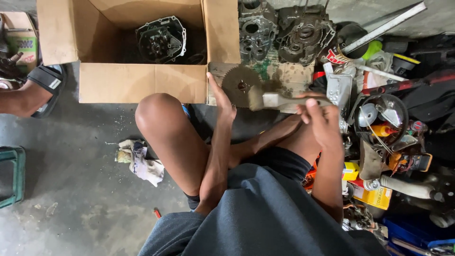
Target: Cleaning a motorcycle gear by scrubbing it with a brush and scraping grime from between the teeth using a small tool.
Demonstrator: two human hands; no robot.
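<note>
Toothed gear (pixel 241 86): steel, rigid, likely heavy and greasy, teeth sharp; it sits between your hands, above your knee. Your left hand (pixel 222 100) lies flat, fingers together, against its rim. Your right hand (pixel 322 121) grips the pale handle (pixel 289 100). Cardboard box (pixel 142 83) beyond the left hand.

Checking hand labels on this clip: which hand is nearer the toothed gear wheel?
Left. The left hand rests against the rim of the gear wheel. The right hand is off to the wheel's right, gripping the pale handle.
</note>
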